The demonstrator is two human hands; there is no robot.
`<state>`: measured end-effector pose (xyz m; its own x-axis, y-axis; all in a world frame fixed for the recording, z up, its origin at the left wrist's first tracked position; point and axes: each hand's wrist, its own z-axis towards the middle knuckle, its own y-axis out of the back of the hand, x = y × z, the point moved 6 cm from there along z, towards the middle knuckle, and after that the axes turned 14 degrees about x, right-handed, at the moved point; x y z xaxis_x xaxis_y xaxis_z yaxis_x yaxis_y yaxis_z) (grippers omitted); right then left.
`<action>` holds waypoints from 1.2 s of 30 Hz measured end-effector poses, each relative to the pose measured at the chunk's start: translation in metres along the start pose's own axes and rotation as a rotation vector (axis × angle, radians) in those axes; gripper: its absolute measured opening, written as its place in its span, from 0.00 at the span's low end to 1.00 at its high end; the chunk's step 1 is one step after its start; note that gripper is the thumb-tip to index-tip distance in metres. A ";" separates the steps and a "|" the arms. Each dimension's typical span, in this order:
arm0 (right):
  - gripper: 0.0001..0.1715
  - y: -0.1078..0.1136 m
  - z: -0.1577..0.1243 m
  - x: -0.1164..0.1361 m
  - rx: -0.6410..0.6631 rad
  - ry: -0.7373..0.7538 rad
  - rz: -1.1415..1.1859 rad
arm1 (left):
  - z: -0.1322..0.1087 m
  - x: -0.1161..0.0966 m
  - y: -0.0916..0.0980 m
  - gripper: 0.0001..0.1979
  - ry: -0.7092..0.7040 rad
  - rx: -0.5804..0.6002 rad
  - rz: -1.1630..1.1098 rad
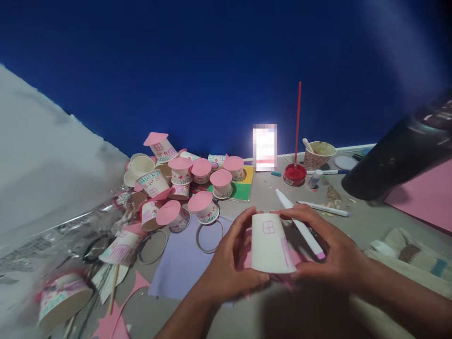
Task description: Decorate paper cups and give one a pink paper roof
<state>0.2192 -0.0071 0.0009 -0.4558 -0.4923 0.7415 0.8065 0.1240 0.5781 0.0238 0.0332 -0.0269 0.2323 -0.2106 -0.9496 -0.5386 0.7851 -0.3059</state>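
An upside-down white paper cup (270, 247) is held between my two hands, with a pink-purple window and a purple patch drawn on its side. My left hand (235, 261) has its fingers round the cup's left side, thumb at the lower rim. On the other side, my right hand (328, 249) grips the cup by the rim and near the top. A white marker with a pink end (302, 226) lies slanted by my right hand, partly behind its fingers. Pink paper (245, 254) shows behind the cup.
Decorated cups with pink paper roofs (201, 169) are piled at the left, near purple paper (176, 263) and pink scraps (113, 325). Behind stand a red container with a red stick (294, 175), a glue stick (315, 179) and a bright blurred screen (265, 148). A dark cylinder (391, 150) leans at right.
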 end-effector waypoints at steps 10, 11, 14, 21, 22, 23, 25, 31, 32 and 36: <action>0.51 0.008 0.001 -0.007 0.231 -0.072 0.121 | 0.006 0.017 0.011 0.30 0.226 -0.060 -0.484; 0.51 0.008 0.001 -0.006 0.273 -0.070 0.155 | 0.005 0.025 0.008 0.31 0.294 -0.051 -0.546; 0.48 0.006 0.001 -0.003 0.387 -0.085 0.218 | 0.001 0.046 -0.016 0.38 0.490 0.132 -0.696; 0.48 0.007 0.005 0.008 0.485 -0.067 0.279 | -0.009 0.056 -0.059 0.46 0.558 0.441 -0.817; 0.46 0.008 0.006 0.008 0.454 -0.075 0.283 | -0.008 0.054 -0.057 0.45 0.527 0.417 -0.788; 0.43 0.011 0.006 0.008 0.383 -0.093 0.280 | -0.006 0.050 -0.052 0.45 0.485 0.372 -0.754; 0.34 0.021 0.004 0.004 0.144 -0.150 0.263 | -0.001 0.039 -0.040 0.43 0.381 0.245 -0.698; 0.14 0.043 -0.015 0.012 -0.365 -0.050 0.290 | 0.005 0.009 0.000 0.42 0.117 -0.102 -0.480; 0.16 0.043 -0.016 0.018 -0.348 -0.013 0.250 | 0.005 0.008 0.004 0.43 0.105 -0.137 -0.428; 0.10 0.035 -0.015 0.038 -0.230 0.056 0.077 | 0.006 0.007 0.015 0.47 0.089 -0.209 -0.308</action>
<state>0.2350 -0.0343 0.0443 -0.3737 -0.5367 0.7565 0.9053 -0.0333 0.4235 0.0219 0.0467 -0.0378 0.3428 -0.4754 -0.8102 -0.6100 0.5433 -0.5769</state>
